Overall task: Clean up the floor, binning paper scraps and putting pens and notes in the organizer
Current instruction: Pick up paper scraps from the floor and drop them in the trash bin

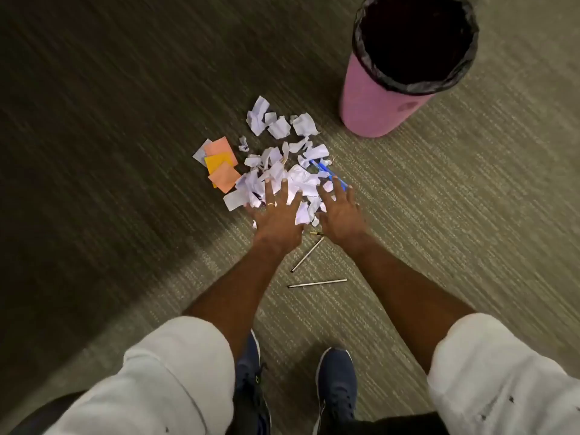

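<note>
Nearest, two thin pens (317, 283) lie on the carpet (470, 215) between the forearms. Beyond them the left hand (276, 215) and right hand (340, 215) press flat, fingers spread and grasping nothing, on the paper scraps (282, 171). Sticky notes (219, 166) sit at nine o'clock of the pile, blue pens (326, 171) at three, and the pink bin (401, 67) stands at one o'clock.

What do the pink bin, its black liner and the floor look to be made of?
Pink bin: probably plastic, matte, with smooth even walls. Black liner: thin plastic film, slightly shiny, crinkled where it folds over the rim. Floor: looks like short-pile carpet, grey-green, with fine woven streaks and no shine.
</note>
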Motion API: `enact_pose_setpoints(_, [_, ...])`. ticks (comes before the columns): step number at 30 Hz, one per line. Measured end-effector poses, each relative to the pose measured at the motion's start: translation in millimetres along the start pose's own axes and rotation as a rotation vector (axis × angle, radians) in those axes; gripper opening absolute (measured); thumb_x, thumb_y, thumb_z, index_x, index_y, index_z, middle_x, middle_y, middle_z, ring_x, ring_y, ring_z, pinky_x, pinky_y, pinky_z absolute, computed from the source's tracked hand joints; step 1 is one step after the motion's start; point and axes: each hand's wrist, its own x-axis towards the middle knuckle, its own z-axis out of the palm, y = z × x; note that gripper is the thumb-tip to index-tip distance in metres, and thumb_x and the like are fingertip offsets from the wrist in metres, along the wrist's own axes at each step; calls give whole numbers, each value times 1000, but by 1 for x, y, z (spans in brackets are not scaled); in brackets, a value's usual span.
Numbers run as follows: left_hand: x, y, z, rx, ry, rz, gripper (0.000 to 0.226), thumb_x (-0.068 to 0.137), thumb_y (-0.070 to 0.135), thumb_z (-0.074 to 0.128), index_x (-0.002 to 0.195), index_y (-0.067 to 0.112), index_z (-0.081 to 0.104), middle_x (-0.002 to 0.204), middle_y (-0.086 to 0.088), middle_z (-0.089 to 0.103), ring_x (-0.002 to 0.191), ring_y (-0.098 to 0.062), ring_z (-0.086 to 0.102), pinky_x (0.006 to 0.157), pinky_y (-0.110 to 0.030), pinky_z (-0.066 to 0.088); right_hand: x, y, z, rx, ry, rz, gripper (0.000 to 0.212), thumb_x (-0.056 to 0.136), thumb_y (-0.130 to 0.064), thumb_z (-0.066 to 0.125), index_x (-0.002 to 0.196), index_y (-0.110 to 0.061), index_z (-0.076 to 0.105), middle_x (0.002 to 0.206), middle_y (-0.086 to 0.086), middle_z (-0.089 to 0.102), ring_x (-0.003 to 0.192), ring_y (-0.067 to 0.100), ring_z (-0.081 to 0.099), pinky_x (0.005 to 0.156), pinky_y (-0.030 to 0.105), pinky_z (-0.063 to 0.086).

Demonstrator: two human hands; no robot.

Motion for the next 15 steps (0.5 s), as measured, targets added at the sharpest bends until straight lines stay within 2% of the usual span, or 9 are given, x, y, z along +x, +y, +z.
enact_pose_setpoints(3, [14, 4, 33, -50, -96, -87, 81, 90, 51, 56, 154, 37, 8, 164, -6, -18, 148, -41, -21, 107, -79, 11, 26, 14, 36, -44, -32, -10, 71, 96, -21, 58, 155, -29, 19, 166, 11, 4, 149, 46, 13, 109, 62, 37])
enact_pose_setpoints(7, [33, 6, 76, -148, -146, -148, 77, 94, 42, 55, 155, 37, 8, 161, -10, -25, 145, -44, -27, 105, -79, 18, 59, 25, 77, -72, -120, -45, 85, 88, -11, 66, 154, -34, 19, 166, 8, -1, 149, 47, 13, 109, 60, 39])
enact_pose_setpoints(10, [48, 6, 101, -206, -171, -164, 73, 96, 40, 54, 154, 40, 9, 158, -9, -32, 144, -43, -31, 102, -81, 21, 75, 26, 96, -76, -104, -62, 83, 89, -7, 64, 154, -36, 21, 166, 5, -2, 149, 47, 9, 101, 60, 47])
enact_pose_setpoints(13, [60, 3, 125, -236, -177, -123, 79, 94, 39, 60, 154, 41, 9, 158, -6, -33, 146, -42, -26, 99, -75, 35, 90, 28, 114, -113, -154, -74, 84, 89, -9, 66, 155, -37, 21, 166, 6, -6, 148, 50, 6, 100, 59, 47])
enact_pose_setpoints(15, [65, 2, 137, -249, -168, -82, 79, 94, 27, 61, 154, 40, 10, 161, -5, -28, 148, -43, -18, 97, -69, 44, 97, 28, 122, -149, -183, -86, 82, 91, -14, 67, 155, -35, 21, 166, 9, -7, 147, 53, 3, 103, 58, 45])
